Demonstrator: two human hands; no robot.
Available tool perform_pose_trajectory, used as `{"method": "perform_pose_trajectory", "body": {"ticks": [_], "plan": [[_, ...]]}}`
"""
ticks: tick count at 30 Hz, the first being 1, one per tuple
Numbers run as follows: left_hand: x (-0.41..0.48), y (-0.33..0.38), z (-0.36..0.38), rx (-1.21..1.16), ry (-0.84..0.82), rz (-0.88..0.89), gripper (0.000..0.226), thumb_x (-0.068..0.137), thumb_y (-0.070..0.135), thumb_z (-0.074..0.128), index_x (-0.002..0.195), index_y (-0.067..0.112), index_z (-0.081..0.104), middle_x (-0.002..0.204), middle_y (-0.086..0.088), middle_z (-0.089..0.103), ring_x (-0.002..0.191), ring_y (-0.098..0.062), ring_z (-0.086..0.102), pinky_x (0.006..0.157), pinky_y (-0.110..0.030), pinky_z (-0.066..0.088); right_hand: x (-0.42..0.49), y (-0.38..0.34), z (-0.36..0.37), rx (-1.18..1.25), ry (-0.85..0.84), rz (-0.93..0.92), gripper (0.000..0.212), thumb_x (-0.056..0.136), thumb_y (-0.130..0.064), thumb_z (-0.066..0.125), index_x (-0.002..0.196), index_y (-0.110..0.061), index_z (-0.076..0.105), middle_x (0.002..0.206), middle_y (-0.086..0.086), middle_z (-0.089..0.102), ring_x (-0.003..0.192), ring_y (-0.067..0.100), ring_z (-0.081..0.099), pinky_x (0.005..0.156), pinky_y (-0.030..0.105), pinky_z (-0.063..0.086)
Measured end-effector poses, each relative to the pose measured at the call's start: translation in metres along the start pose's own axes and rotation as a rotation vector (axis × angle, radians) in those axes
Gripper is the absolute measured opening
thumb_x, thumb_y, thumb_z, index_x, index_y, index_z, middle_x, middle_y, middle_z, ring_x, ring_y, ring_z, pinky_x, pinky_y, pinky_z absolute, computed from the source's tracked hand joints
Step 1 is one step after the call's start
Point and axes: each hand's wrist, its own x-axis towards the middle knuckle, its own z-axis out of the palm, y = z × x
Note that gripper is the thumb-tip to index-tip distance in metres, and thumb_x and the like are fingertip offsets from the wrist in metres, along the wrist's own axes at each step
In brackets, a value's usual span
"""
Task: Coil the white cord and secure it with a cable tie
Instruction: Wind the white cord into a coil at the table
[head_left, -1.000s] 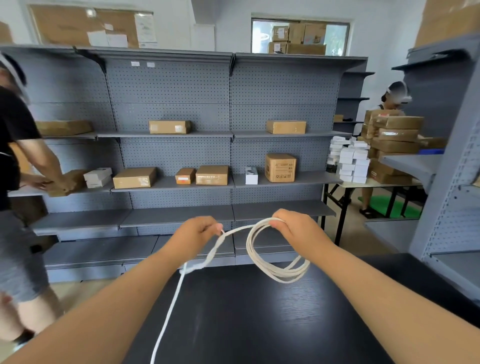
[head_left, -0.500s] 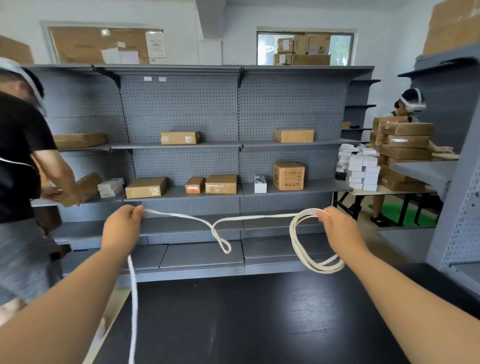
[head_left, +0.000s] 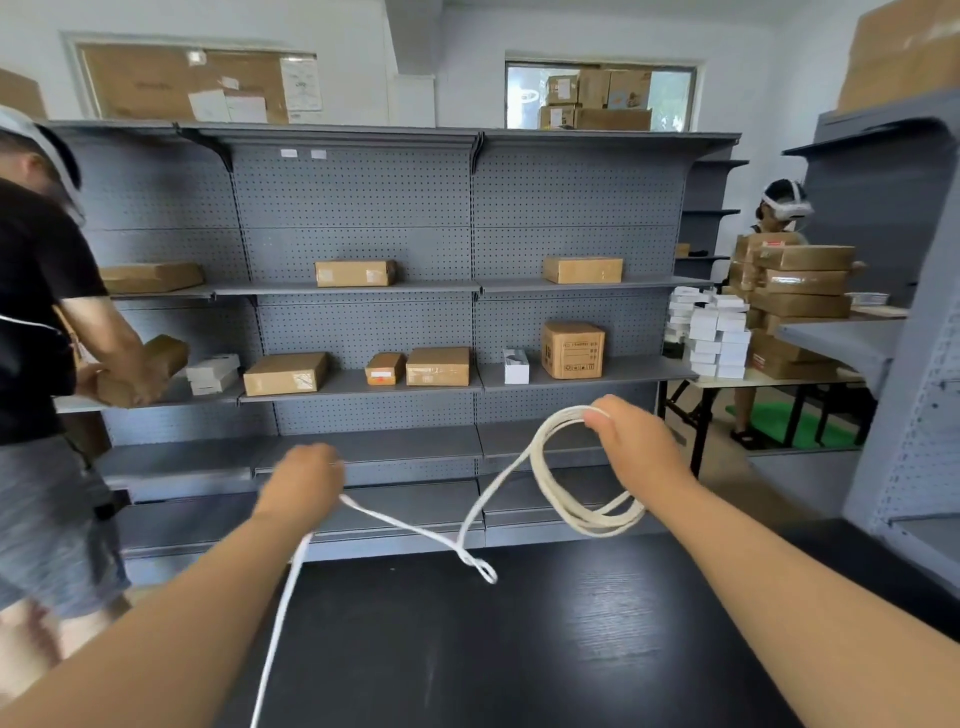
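Note:
My right hand (head_left: 631, 444) grips the top of a coil of several loops of the white cord (head_left: 571, 512), held up above the far edge of the black table (head_left: 519, 649). From the coil a slack stretch of cord sags to a small twisted kink just above the table and runs on to my left hand (head_left: 306, 486), which holds it in curled fingers. Below the left hand the loose end hangs down past the table's left front. No cable tie shows in the view.
Grey pegboard shelving (head_left: 363, 208) with cardboard boxes stands behind the table. A person (head_left: 36, 338) in a black shirt handles a box at the left. Another person (head_left: 779, 213) stands behind stacked boxes at the right, by a grey shelf unit (head_left: 914, 364).
My left hand has come back in toward the middle and lower, so the stretched cord between the hands now sags with its kink near the table. The right hand still holds the coil.

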Motion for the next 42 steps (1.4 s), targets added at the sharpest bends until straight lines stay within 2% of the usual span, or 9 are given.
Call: {"method": "perform_pose_trajectory", "body": {"ticks": [5, 9, 12, 15, 17, 20, 25, 34, 42], "plan": [[-0.048, 0.075, 0.019, -0.707, -0.534, 0.174, 0.033, 0.098, 0.019, 0.037, 0.126, 0.026, 0.053, 0.128, 0.01, 0.056, 0.118, -0.009, 0.047, 0.094, -0.028, 0.031, -0.004, -0.034, 0.012, 0.022, -0.075, -0.186, 0.028, 0.097, -0.03, 0.04, 0.094, -0.009, 0.057, 0.083, 0.006, 0.059, 0.081, 0.027, 0.053, 0.072, 0.039, 0.04], [-0.07, 0.097, 0.034, -0.812, -0.77, 0.226, 0.028, 0.082, 0.011, 0.055, 0.108, 0.019, 0.062, 0.108, 0.01, 0.065, 0.103, -0.002, 0.056, 0.077, -0.01, 0.038, -0.002, -0.038, 0.003, 0.096, -0.013, -0.198, 0.028, 0.098, -0.027, 0.04, 0.092, -0.007, 0.059, 0.086, 0.011, 0.063, 0.082, 0.028, 0.055, 0.074, 0.039, 0.04], [-0.073, 0.098, 0.044, -0.839, -0.72, 0.218, 0.016, 0.089, 0.015, 0.057, 0.102, 0.013, 0.066, 0.094, 0.003, 0.068, 0.099, -0.009, 0.06, 0.079, -0.015, 0.038, -0.001, -0.032, -0.01, 0.142, 0.043, -0.167, 0.025, 0.097, -0.024, 0.041, 0.092, -0.009, 0.06, 0.083, 0.005, 0.061, 0.08, 0.023, 0.053, 0.067, 0.032, 0.032], [-0.066, 0.096, 0.045, -1.014, -0.676, 0.183, 0.023, 0.098, 0.021, 0.043, 0.097, 0.013, 0.064, 0.068, 0.003, 0.062, 0.073, -0.013, 0.063, 0.084, -0.026, 0.047, -0.001, -0.021, -0.022, 0.117, 0.046, -0.151, 0.025, 0.097, -0.025, 0.04, 0.091, -0.01, 0.059, 0.085, 0.007, 0.062, 0.081, 0.024, 0.054, 0.068, 0.032, 0.034], [-0.062, 0.099, 0.042, -1.103, -0.579, 0.13, 0.026, 0.099, 0.021, 0.041, 0.092, 0.013, 0.065, 0.059, 0.004, 0.049, 0.052, -0.01, 0.051, 0.069, -0.025, 0.052, -0.001, -0.011, -0.027, 0.054, 0.012, -0.141, 0.026, 0.098, -0.027, 0.038, 0.092, -0.012, 0.058, 0.086, 0.006, 0.061, 0.082, 0.024, 0.054, 0.068, 0.033, 0.036], [-0.059, 0.111, 0.039, -1.231, -0.351, 0.074, 0.026, 0.099, 0.023, 0.04, 0.09, 0.014, 0.063, 0.058, 0.002, 0.031, 0.041, -0.007, 0.029, 0.042, -0.018, 0.035, -0.002, 0.001, -0.029, -0.102, -0.052, -0.142, 0.029, 0.098, -0.031, 0.037, 0.096, -0.009, 0.057, 0.088, 0.007, 0.061, 0.083, 0.026, 0.054, 0.069, 0.035, 0.036], [-0.069, 0.134, 0.039, -1.308, -0.213, 0.102, 0.024, 0.099, 0.025, 0.041, 0.09, 0.017, 0.062, 0.055, 0.003, 0.029, 0.041, -0.006, 0.023, 0.039, -0.017, 0.023, -0.009, 0.01, -0.02, -0.189, 0.056, -0.092, 0.034, 0.098, -0.034, 0.034, 0.094, -0.008, 0.056, 0.086, 0.009, 0.059, 0.081, 0.028, 0.053, 0.069, 0.041, 0.042], [-0.093, 0.164, 0.046, -1.253, -0.266, 0.201, 0.022, 0.099, 0.023, 0.04, 0.092, 0.022, 0.061, 0.066, 0.004, 0.044, 0.048, -0.007, 0.033, 0.044, -0.017, 0.029, -0.017, 0.009, -0.002, 0.336, 0.491, 0.155, 0.026, 0.098, -0.022, 0.038, 0.093, -0.007, 0.058, 0.083, 0.004, 0.057, 0.078, 0.022, 0.051, 0.061, 0.024, 0.025], [-0.096, 0.178, 0.057, -1.049, -0.102, 0.319, 0.009, 0.097, 0.029, 0.04, 0.094, 0.028, 0.048, 0.092, 0.001, 0.05, 0.081, -0.01, 0.046, 0.07, -0.02, 0.036, -0.019, 0.003, 0.0, 0.462, 0.58, 0.215, 0.028, 0.099, -0.019, 0.037, 0.097, -0.002, 0.059, 0.083, 0.004, 0.056, 0.075, 0.019, 0.046, 0.059, 0.022, 0.024]]}}
